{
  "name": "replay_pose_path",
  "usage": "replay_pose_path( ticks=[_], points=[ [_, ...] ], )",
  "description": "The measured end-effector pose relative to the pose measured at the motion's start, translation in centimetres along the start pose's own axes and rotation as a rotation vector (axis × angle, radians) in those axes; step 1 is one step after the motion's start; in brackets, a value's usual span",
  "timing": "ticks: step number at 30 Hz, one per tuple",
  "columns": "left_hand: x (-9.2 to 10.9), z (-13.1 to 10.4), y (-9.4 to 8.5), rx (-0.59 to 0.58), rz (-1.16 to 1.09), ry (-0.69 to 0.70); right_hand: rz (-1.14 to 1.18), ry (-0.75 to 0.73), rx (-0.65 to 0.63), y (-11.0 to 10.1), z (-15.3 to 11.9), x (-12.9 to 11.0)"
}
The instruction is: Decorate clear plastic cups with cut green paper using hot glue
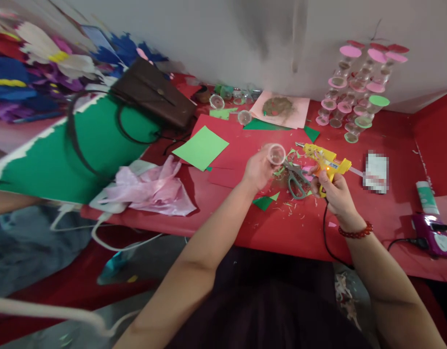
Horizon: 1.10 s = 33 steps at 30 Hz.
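Note:
My left hand [258, 170] is closed around a small clear plastic cup [277, 154], its round end turned up toward me. In my right hand [334, 191] I grip a yellow hot glue gun [327, 157], with an orange light glowing on its body and a glue stick [355, 171] poking out of its back. The nozzle points left, toward the cup, with a gap between them. Between my hands lie grey-handled scissors [296, 182] among green and pink paper scraps [266, 200]. The tips of the scissors are partly hidden by the cup and scraps.
Stacked cups with pink and green discs [354, 92] stand at the back right. A light green sheet [201, 148], pink plastic bag [154, 189] and dark brown bag [154, 92] lie leftward. A glue-stained pink sheet [281, 109] sits by the wall; a purple power socket [434, 235] is right.

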<state>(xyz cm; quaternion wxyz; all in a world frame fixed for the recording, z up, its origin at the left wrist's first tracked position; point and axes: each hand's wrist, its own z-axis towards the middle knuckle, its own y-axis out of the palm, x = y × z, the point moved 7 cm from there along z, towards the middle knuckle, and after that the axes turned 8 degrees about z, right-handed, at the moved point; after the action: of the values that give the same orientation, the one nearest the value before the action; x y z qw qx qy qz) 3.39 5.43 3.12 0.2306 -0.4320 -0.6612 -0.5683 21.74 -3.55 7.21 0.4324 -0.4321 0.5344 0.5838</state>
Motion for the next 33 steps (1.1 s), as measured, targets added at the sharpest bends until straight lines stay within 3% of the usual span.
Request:
replay_pose_path(
  ticks=[7, 12, 19, 24, 33],
  points=[
    [-0.5, 1.0, 0.6, -0.155, 0.031, 0.045, -0.065, -0.080, 0.012, -0.4, 0.2, -0.6],
    [-0.3, 1.4, 0.7, -0.126, -0.080, 0.072, -0.033, -0.108, 0.076, -0.4, 1.0, -0.4],
    [0.7, 1.7, -0.3, -0.128, -0.126, 0.135, -0.004, -0.084, -0.023, 3.5, 1.2, 0.4],
    [0.6, 1.5, -0.4, -0.197, -0.026, 0.179, -0.045, -0.083, -0.076, 2.5, 1.6, 0.8],
    [-0.2, 1.1, -0.6, -0.141, 0.098, 0.183, -0.042, -0.094, -0.084, 2.7, 1.7, 1.6]
  ],
)
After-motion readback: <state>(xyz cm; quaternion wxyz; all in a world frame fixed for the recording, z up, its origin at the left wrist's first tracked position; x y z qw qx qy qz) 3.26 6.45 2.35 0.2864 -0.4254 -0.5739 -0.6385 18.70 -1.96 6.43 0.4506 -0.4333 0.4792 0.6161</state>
